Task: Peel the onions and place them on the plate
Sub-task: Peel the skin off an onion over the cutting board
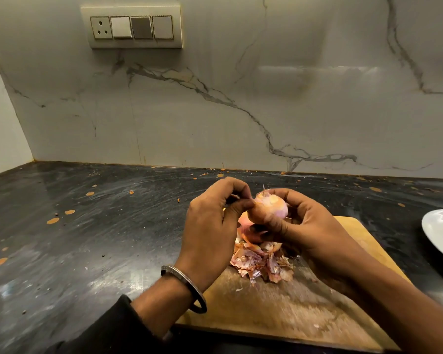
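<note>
A dark sleeve [108, 325] is seen at the bottom edge, nearest the camera, and above it a metal bangle [184, 287] is worn loosely on the left wrist. The left hand [210, 226] is raised over the board with its fingers curled, and a thin strip of skin at the side of the onion [273, 204] is pinched between thumb and fingertips. The onion is gripped by the right hand [302, 226], whose fingers are wrapped round it from below and behind, the thumb being laid across its front. The onion is held in the air above the board, partly peeled, with pale pink flesh shown at the top and a dry tuft at its tip. A second pinkish piece, just under the onion and between the two hands, is partly hidden, and whether it is loose skin or another onion cannot be told.

Directly below the hands, a heap of papery onion peels [261, 261] is piled on a wooden cutting board [279, 310], which is laid on a dark stone counter [87, 238] flecked with orange spots. At the right edge, part of a white plate [440, 233] is seen on the counter, well apart from the onion. Behind the counter a marbled wall [241, 98] is fitted with a switch panel [132, 26].
</note>
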{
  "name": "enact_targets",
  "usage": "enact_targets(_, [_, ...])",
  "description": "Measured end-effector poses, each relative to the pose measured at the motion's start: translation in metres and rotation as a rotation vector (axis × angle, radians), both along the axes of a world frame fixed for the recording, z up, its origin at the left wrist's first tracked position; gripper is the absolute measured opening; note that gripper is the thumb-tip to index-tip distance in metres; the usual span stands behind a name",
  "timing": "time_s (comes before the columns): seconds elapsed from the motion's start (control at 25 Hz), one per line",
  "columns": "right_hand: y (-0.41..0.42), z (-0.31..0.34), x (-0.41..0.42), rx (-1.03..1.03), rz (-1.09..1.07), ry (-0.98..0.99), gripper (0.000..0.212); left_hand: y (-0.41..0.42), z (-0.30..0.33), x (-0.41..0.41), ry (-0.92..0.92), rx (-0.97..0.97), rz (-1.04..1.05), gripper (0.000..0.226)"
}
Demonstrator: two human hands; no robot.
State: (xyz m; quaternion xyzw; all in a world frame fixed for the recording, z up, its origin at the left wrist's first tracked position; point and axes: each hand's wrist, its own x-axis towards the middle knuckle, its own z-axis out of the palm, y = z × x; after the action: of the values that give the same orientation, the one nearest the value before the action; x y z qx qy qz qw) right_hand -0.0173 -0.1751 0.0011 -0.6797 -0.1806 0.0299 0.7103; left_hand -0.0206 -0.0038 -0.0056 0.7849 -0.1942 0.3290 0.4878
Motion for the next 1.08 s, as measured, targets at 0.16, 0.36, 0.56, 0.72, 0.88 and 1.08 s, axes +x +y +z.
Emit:
enact_targets(0.16, [0.003, -0.004, -0.003, -0.011, -0.088, -0.09, 0.054, -0.001, 0.0, 0.001, -0.047, 0.034, 0.004, 0.018])
enact_targets(0.36, [0.008, -0.004, -0.005, -0.087, -0.177, -0.223, 0.057, -0.004, -0.001, -0.001, -0.077, 0.089, 0.051, 0.014])
enact_targets(0.56, [0.001, -0.001, -0.003, -0.089, -0.162, -0.198, 0.056, -0.001, 0.001, -0.002, -0.023, -0.001, -0.042, 0.017])
enact_targets(0.72, [-0.006, 0.001, 0.0, -0.072, -0.104, -0.123, 0.057, 0.003, 0.003, -0.002, 0.047, 0.007, -0.099, 0.021])
enact_targets(0.88, [-0.009, 0.004, 0.001, -0.12, -0.045, -0.129, 0.061, 0.006, 0.004, -0.002, 0.114, -0.005, -0.172, 0.02])
enact_targets(1.08, [-0.011, 0.003, 0.002, -0.092, 0.043, -0.107, 0.055, 0.008, 0.005, -0.001, 0.19, -0.017, -0.211, 0.018])
